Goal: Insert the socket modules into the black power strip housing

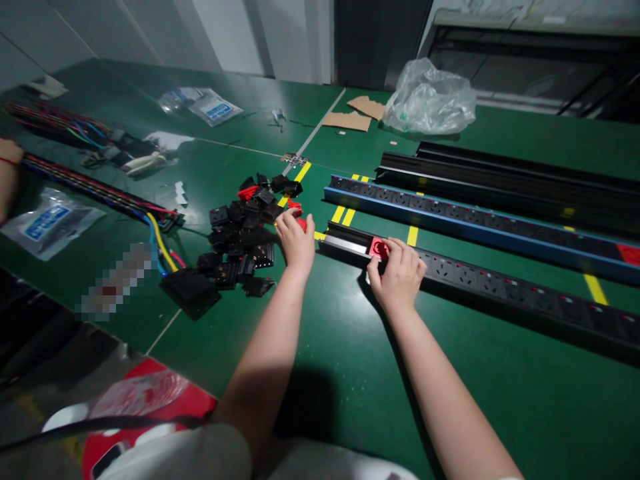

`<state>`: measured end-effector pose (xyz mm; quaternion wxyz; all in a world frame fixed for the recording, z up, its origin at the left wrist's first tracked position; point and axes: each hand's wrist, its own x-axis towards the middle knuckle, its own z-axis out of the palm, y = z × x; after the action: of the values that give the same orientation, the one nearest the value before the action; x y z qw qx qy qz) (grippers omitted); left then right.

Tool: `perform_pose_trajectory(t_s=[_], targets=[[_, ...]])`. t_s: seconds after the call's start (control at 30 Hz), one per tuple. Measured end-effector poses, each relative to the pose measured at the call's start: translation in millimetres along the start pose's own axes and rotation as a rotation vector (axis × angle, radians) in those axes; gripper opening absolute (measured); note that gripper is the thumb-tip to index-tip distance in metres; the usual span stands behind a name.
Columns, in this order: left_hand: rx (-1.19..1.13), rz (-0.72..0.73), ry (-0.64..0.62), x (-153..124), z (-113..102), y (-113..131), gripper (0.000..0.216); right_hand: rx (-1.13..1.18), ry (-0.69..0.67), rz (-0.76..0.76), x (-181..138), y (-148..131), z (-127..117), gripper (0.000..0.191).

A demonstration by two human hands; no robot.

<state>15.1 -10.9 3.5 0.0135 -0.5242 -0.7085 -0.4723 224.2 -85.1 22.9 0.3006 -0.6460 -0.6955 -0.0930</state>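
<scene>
1. Right hand (399,272) has a narrow grip on the red socket (378,248), sitting in the black strip (473,279).
2. Left hand (296,241) half-curled at the pile (246,225), can't tell from here if it's holding anything.

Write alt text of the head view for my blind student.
A person's right hand touches a red socket in a black strip, while the left hand is at a pile of black and red parts on a green table; a blue strip lies beyond.

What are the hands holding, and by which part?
Right hand: on the near and right edges of the red socket in the black strip; gripping or pressing, unclear. Left hand: at a red piece; whether that's held cannot be told.
</scene>
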Motion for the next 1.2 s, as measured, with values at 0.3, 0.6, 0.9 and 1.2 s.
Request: perform_pose_trajectory(t_s=[0.3, 0.6, 0.9, 1.2], targets=[[-0.079, -0.104, -0.163, 5.6, -2.3, -2.9, 0.036, 0.007, 0.002, -0.002, 0.5, 0.0, -0.7, 0.035], [-0.035, -0.159, -0.208, 1.6, 0.4, -10.2, 0.028, 0.002, -0.012, 0.0, 1.0, -0.4, -2.0, 0.033], [-0.275, -0.106, -0.058, 7.7, -3.0, -13.5, 0.025, -0.001, -0.04, 0.04, 2.3, -2.6, -3.2, 0.041], [-0.111, -0.122, -0.066, 5.7, -4.4, -6.8, 0.02, -0.035, -0.105, 0.033, 6.7, -5.5, -11.1, 0.04]])
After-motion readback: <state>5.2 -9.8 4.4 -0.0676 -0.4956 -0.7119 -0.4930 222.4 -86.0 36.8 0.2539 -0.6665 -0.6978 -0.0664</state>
